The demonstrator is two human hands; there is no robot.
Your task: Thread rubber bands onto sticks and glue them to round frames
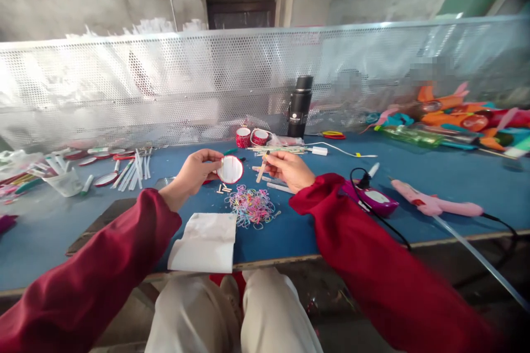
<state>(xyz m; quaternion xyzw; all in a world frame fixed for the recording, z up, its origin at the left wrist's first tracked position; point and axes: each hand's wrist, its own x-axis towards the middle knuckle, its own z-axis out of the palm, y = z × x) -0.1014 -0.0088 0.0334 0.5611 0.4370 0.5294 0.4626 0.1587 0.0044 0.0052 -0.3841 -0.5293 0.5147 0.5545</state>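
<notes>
My left hand pinches the edge of a round white disc with a red rim, held up above the table. To its right, my right hand grips a small wooden stick between thumb and fingers, its lower end pointing down. Disc and stick are apart. Below them lies a heap of colourful rubber bands. Several tiny pale wooden pieces rest just under the disc. A white sheet of paper lies at the table's front edge.
A pink glue gun with a cord and a purple device lie to the right. A black thermos stands at the back beside red tape rolls. Leftward are a white cup and glue sticks. A perforated metal screen borders the table.
</notes>
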